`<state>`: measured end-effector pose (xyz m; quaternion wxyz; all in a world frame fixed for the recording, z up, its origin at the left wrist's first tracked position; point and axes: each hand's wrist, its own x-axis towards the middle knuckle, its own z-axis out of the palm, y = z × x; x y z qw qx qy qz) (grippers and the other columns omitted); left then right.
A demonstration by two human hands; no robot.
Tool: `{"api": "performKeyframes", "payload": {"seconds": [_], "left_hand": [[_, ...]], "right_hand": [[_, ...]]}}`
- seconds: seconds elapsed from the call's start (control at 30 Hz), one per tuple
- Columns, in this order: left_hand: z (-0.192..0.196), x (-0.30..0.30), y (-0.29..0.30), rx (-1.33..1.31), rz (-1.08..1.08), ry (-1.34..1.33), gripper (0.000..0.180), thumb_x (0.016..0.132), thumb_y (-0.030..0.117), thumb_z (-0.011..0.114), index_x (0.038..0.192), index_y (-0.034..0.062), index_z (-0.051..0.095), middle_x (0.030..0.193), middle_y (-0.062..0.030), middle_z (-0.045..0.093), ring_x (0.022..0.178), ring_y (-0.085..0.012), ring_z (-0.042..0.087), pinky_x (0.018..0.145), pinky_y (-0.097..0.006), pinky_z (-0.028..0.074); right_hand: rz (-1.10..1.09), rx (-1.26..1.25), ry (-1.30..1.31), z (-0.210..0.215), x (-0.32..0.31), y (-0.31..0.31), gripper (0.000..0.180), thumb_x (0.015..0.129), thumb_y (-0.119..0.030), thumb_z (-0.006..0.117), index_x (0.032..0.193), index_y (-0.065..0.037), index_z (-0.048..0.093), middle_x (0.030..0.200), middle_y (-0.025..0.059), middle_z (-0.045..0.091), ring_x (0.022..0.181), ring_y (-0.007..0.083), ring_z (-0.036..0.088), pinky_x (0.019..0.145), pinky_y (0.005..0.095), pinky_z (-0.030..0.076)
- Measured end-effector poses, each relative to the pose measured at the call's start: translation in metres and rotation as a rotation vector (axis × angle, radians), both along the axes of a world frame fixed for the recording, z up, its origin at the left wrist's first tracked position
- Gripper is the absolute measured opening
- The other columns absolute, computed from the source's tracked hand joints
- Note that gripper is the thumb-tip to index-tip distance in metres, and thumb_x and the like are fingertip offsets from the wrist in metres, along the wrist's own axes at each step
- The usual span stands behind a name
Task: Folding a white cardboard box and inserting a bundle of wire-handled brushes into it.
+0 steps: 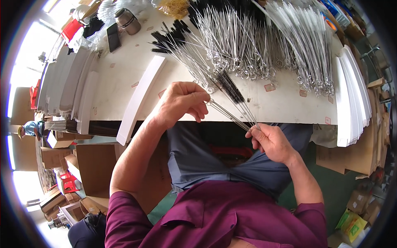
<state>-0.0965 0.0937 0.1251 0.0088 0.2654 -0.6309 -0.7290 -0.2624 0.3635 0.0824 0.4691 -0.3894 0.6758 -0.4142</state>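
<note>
In front of my body, my right hand (271,142) is closed around the thin metal stems of several wire brushes (230,87). Some of these have black bristle heads that point up and to the left, over the table edge. Other stems in the same bunch end in small wire loops on the left. At those loops the thumb and forefinger of my left hand (182,101) pinch together; how many they grip I cannot make out. Just beyond, a small loose pile of black-bristled brushes (188,53) lies with loops toward me.
Large heaps of black brushes (231,41) and white-bristled brushes (302,45) cover the far table. A long white folded box (142,97) overhangs the front edge. White box stacks flank both sides (66,82). A phone (113,37) and metal flask (127,21) stand far left.
</note>
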Motion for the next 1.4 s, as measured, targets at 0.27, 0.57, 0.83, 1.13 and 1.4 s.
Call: {"api": "performKeyframes", "payload": {"seconds": [0.27, 0.57, 0.83, 1.13, 1.4], "left_hand": [[-0.013, -0.002, 0.011, -0.224, 0.147, 0.123, 0.018, 0.100, 0.011, 0.065, 0.097, -0.0061, 0.070, 0.072, -0.0100, 0.069, 0.056, -0.0117, 0.065, 0.051, -0.025, 0.053], [-0.014, 0.005, 0.031, -0.399, 0.255, 0.201, 0.013, 0.097, 0.009, 0.069, 0.098, -0.0043, 0.070, 0.072, -0.0088, 0.069, 0.061, -0.0119, 0.066, 0.056, -0.026, 0.053], [-0.014, 0.038, 0.037, -1.406, 0.003, 0.451, 0.023, 0.081, 0.000, 0.077, 0.103, 0.0024, 0.071, 0.086, -0.0147, 0.072, 0.073, -0.0323, 0.073, 0.065, -0.036, 0.058], [-0.042, 0.123, -0.058, -1.487, 0.260, -0.701, 0.064, 0.089, 0.046, 0.074, 0.124, -0.0062, 0.061, 0.124, -0.0241, 0.061, 0.119, -0.0397, 0.058, 0.100, -0.048, 0.049], [-0.042, 0.140, -0.071, -1.248, 0.471, -0.552, 0.043, 0.092, 0.036, 0.069, 0.097, -0.0064, 0.069, 0.086, -0.0188, 0.066, 0.080, -0.0322, 0.067, 0.076, -0.044, 0.055]], "right_hand": [[0.060, 0.013, 0.079, -0.012, 0.018, 0.007, 0.031, 0.111, -0.025, 0.050, 0.115, 0.002, 0.066, 0.070, 0.0074, 0.064, 0.063, 0.0147, 0.061, 0.061, 0.0325, 0.051], [-0.010, -0.041, 0.127, -0.018, 0.034, 0.005, 0.034, 0.111, -0.030, 0.049, 0.116, 0.000, 0.065, 0.068, 0.0085, 0.058, 0.060, 0.0158, 0.051, 0.058, 0.0325, 0.045], [-0.037, -0.036, 0.019, -0.021, 0.043, 0.002, 0.032, 0.112, -0.028, 0.048, 0.126, -0.003, 0.063, 0.068, 0.0009, 0.048, 0.060, 0.0090, 0.042, 0.056, 0.0282, 0.041], [-0.033, -0.099, -0.144, -0.033, 0.044, 0.000, 0.037, 0.113, -0.031, 0.045, 0.131, -0.003, 0.062, 0.070, -0.0077, 0.035, 0.059, 0.0034, 0.032, 0.053, 0.0228, 0.032], [-0.026, -0.072, 0.113, -0.032, 0.046, -0.003, 0.036, 0.112, -0.028, 0.047, 0.127, 0.000, 0.064, 0.064, -0.0028, 0.040, 0.058, 0.0061, 0.036, 0.053, 0.0270, 0.034]]}}
